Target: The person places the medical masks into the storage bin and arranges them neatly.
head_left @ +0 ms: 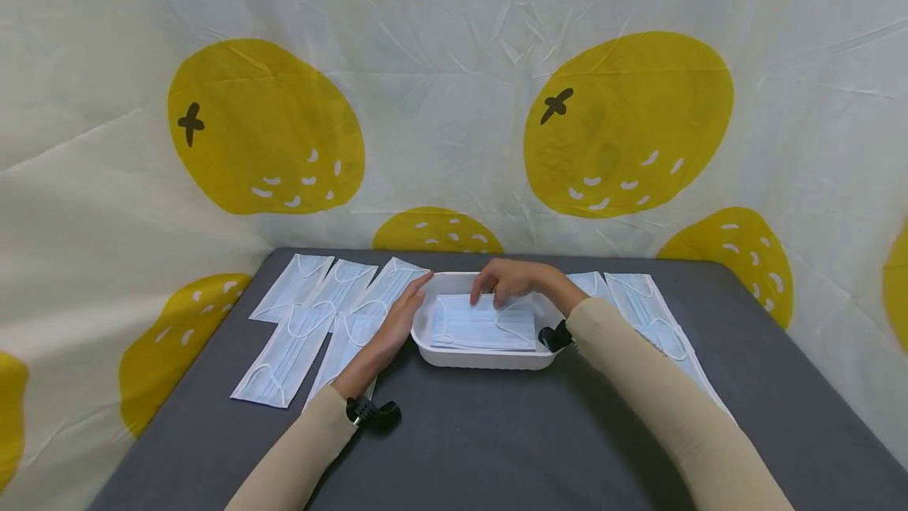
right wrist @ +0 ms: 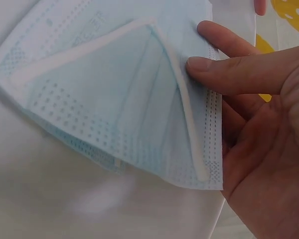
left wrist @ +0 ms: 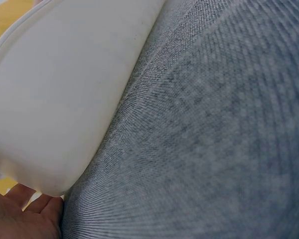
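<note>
Evidently, five masks (head_left: 281,357) lie left of one white tray (head_left: 485,359).

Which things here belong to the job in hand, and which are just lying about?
In the job, it seems:
white tray, with the left hand at its end
top mask inside it, pinched by the right hand

Lying about, though possibly connected:
masks left of the tray
masks right of the tray
</note>
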A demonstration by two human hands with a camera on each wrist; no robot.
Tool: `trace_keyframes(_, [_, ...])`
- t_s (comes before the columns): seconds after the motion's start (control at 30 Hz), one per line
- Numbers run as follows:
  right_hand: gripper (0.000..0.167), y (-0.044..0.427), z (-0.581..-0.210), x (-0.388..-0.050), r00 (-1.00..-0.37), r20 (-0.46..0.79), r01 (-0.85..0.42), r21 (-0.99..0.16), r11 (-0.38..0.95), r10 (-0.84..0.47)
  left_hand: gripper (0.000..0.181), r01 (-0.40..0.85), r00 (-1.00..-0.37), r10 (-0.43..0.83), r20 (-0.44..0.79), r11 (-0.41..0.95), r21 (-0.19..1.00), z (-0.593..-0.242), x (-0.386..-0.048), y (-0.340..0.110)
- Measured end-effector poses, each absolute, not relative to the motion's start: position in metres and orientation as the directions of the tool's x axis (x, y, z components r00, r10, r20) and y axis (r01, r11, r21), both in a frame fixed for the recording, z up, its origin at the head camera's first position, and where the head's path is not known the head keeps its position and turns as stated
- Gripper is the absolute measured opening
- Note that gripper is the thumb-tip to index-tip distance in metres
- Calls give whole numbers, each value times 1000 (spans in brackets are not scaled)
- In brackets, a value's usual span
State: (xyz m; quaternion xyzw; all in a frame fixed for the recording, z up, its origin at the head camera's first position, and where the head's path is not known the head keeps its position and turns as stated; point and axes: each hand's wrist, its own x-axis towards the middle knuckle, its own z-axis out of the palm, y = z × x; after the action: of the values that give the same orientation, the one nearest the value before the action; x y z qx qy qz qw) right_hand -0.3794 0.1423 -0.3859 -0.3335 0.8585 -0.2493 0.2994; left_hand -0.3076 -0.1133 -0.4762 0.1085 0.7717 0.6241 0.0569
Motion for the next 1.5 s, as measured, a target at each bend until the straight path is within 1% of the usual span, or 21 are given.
trace_keyframes(0.27, [43, 142, -388, -380, -570, -364, -439, -623, 648, -737, 50, 91, -970, 239, 42, 196, 976, -477, -309, -113])
trace_keyframes(0.37, [44, 142, -384, -379, -574, -378, -425, -621, 659, -726, 49, 92, -970, 241, 42, 199, 976, -477, -310, -113])
trace_keyframes(0.5, [48, 142, -381, -380, -601, -382, -411, -606, 682, -702, 49, 95, -970, 239, 46, 200, 975, -477, -310, -113])
trace_keyframes(0.6, [51, 142, -382, -381, -611, -379, -421, -587, 691, -695, 49, 96, -971, 233, 47, 201, 975, -477, -309, -113])
trace_keyframes(0.8, [52, 141, -385, -381, -599, -387, -449, -562, 694, -701, 50, 95, -971, 234, 46, 202, 975, -477, -308, -112])
trace_keyframes(1.03, [59, 140, -384, -380, -609, -392, -425, -573, 701, -689, 50, 98, -971, 233, 48, 209, 973, -477, -307, -112])
trace_keyframes(1.27, [54, 140, -384, -378, -621, -391, -406, -582, 705, -680, 49, 131, -967, 244, 80, 202, 971, -476, -307, -113])
trace_keyframes(1.5, [48, 141, -382, -376, -602, -393, -431, -573, 697, -695, 49, 135, -966, 244, 84, 200, 970, -477, -308, -113])
